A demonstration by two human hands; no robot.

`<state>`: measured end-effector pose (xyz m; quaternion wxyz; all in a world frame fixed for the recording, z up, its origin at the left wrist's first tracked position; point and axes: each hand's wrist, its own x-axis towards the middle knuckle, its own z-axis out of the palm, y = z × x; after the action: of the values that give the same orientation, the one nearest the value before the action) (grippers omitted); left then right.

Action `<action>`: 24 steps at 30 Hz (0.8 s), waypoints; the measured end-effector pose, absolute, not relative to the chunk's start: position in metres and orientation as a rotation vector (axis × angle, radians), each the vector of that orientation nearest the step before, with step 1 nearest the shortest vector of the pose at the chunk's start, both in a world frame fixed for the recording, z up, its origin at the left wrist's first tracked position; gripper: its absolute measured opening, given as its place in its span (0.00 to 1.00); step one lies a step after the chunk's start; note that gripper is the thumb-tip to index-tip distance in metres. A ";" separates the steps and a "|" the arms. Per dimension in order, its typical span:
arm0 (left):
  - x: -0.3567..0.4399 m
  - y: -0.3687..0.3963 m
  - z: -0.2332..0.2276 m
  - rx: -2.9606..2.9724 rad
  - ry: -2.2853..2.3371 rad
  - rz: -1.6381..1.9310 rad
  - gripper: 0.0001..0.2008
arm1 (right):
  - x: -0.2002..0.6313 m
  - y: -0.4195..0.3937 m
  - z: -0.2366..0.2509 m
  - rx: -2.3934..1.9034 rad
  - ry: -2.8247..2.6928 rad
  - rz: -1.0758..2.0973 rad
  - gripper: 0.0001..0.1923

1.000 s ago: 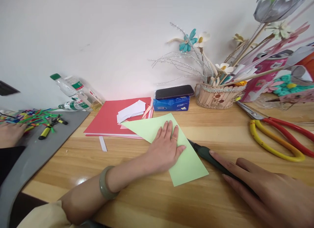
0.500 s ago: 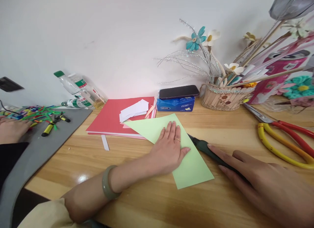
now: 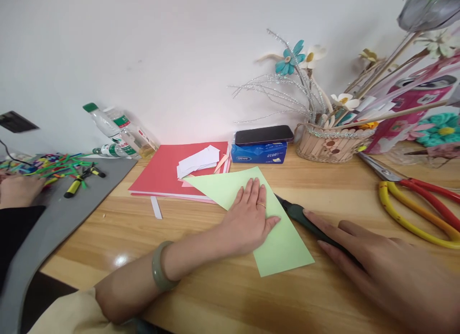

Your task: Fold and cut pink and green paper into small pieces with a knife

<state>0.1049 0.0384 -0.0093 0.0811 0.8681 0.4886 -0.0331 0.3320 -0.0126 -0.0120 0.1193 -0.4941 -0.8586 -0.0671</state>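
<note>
My left hand point(image 3: 247, 219) lies flat, fingers together, on a light green sheet of paper point(image 3: 283, 245) on the wooden table point(image 3: 223, 295). It wears a ring, and a pale bangle sits on the wrist. Along the sheet's right edge lies a dark green-handled cutter point(image 3: 296, 212). My right hand point(image 3: 388, 271) covers the cutter's rear part, with the forefinger stretched along the handle. The blade end is hidden at the paper's edge.
A red paper stack point(image 3: 158, 176) with white scraps point(image 3: 198, 161) lies behind the sheet. A phone point(image 3: 264, 134) rests on a blue tissue pack point(image 3: 258, 153). A stick basket of craft flowers point(image 3: 328, 144) and large red-yellow scissors point(image 3: 417, 209) are at right. Another person's hand point(image 3: 17, 190) rests on a grey mat point(image 3: 53, 224) at left, near bottles point(image 3: 115, 128).
The view has drifted slightly. Both my hands keep their places on the green sheet and the cutter.
</note>
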 end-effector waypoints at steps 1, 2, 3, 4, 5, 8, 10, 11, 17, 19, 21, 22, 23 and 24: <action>0.104 0.036 -0.008 2.591 1.445 -0.101 0.35 | 0.332 -0.017 -0.014 -1.460 -2.509 -0.175 0.24; 0.102 0.032 -0.007 2.587 1.423 -0.100 0.35 | 0.332 -0.023 -0.016 -1.477 -2.506 -0.157 0.25; 0.100 0.028 -0.005 2.583 1.392 -0.097 0.35 | 0.333 -0.029 -0.018 -1.496 -2.499 -0.149 0.25; 0.098 0.024 -0.002 2.579 1.355 -0.094 0.35 | 0.333 -0.037 -0.020 -1.512 -2.490 -0.145 0.26; 0.096 0.021 0.000 2.572 1.320 -0.090 0.35 | 0.333 -0.044 -0.023 -1.524 -2.479 -0.144 0.27; 0.093 0.018 0.005 2.554 1.339 -0.036 0.30 | 0.332 -0.063 -0.029 -1.516 -2.462 -0.113 0.30; 0.093 0.023 0.006 2.567 1.415 0.023 0.26 | 0.330 -0.071 -0.031 -1.512 -2.451 -0.107 0.32; 0.094 0.027 0.005 2.577 1.440 0.037 0.26 | 0.329 -0.073 -0.031 -1.517 -2.444 -0.114 0.32; 0.095 0.042 -0.007 2.619 1.385 -0.001 0.29 | 0.319 -0.068 -0.021 -1.525 -2.444 -0.201 0.30; 0.094 0.041 -0.008 2.626 1.378 0.004 0.28 | 0.315 -0.064 -0.018 -1.546 -2.444 -0.221 0.29; 0.094 0.039 -0.007 2.626 1.374 -0.001 0.28 | 0.313 -0.061 -0.017 -1.563 -2.434 -0.235 0.29; 0.094 0.039 -0.007 2.626 1.373 -0.002 0.28 | 0.312 -0.059 -0.017 -1.568 -2.431 -0.236 0.29; 0.094 0.039 -0.007 2.626 1.373 -0.001 0.28 | 0.312 -0.059 -0.018 -1.570 -2.428 -0.236 0.29; 0.094 0.039 -0.007 2.627 1.372 0.001 0.28 | 0.312 -0.058 -0.019 -1.571 -2.423 -0.235 0.29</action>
<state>0.0942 0.0389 -0.0067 0.0887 0.8829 0.4611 0.0005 0.3121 -0.0581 -0.0192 0.1217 -0.5381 -0.8301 -0.0806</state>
